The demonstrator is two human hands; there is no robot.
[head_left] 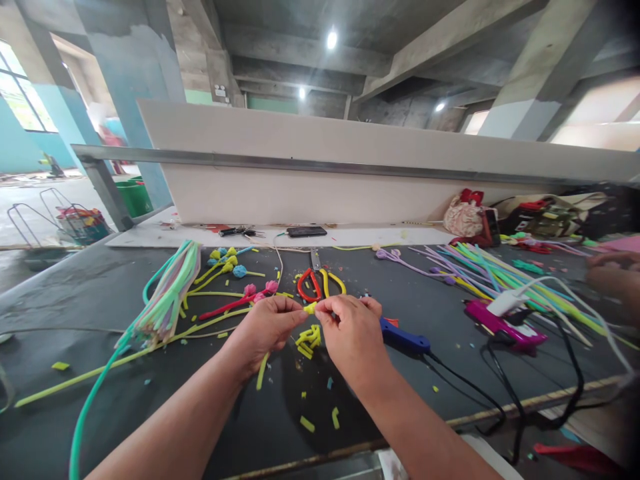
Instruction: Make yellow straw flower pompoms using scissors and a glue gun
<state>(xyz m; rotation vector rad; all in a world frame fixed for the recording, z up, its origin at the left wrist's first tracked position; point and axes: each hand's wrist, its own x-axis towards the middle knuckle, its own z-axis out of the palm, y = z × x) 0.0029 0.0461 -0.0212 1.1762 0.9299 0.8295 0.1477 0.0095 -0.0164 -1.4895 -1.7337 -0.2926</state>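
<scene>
My left hand (270, 330) and my right hand (353, 333) meet at the middle of the dark table. Between both sets of fingertips a small yellow chenille-like piece (311, 308) is pinched. A yellow stem (262, 371) sticks out below my left hand. Just under the fingertips lies a little pile of cut yellow pieces (309, 341). Behind my hands rest scissors (320, 279) with one red and one yellow handle. Beside my right hand is a blue-handled corded tool (407, 337), its tip hidden behind the hand.
A bundle of pale stems (173, 290) lies at left, near yellow, blue and pink flower-like heads (260, 291). More colored stems (480, 267) spread at right, by a magenta power strip (505, 323) with cables. A phone (307, 231) lies at the back. Another person's hand (613, 270) shows at right.
</scene>
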